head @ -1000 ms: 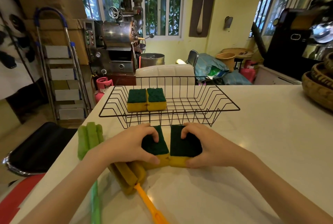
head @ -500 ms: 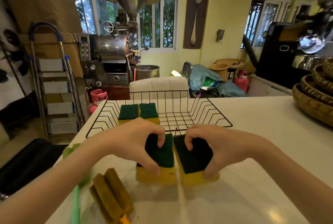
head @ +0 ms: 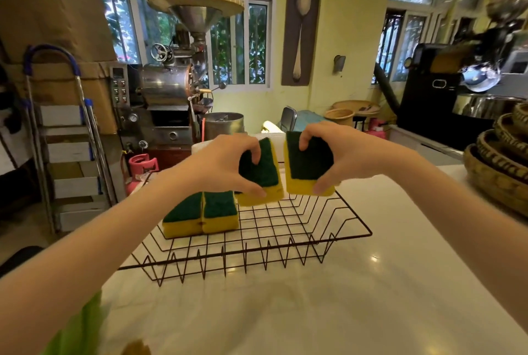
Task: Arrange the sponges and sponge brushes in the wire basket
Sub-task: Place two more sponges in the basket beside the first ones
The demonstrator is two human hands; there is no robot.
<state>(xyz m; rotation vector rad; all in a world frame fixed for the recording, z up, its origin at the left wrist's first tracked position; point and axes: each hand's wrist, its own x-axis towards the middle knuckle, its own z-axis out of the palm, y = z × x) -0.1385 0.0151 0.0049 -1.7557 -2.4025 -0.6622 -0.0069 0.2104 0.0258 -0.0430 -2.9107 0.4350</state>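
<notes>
A black wire basket stands on the white table. Two yellow sponges with green scouring tops lie side by side in its left part. My left hand holds a third such sponge tilted in the air above the basket's far side. Beside it my right hand holds a fourth sponge, also above the basket. At the frame's lower left edge only the tips of a green sponge brush and a brown-yellow sponge brush show.
Stacked woven baskets sit on the table's right edge. Beyond the table stand a metal roasting machine, a step ladder and a pink gas cylinder.
Both hands have lifted their sponges off the table in front of the basket and carried them up and forward over it. The view has tilted, so the sponge brushes have slid to the frame's bottom edge.
</notes>
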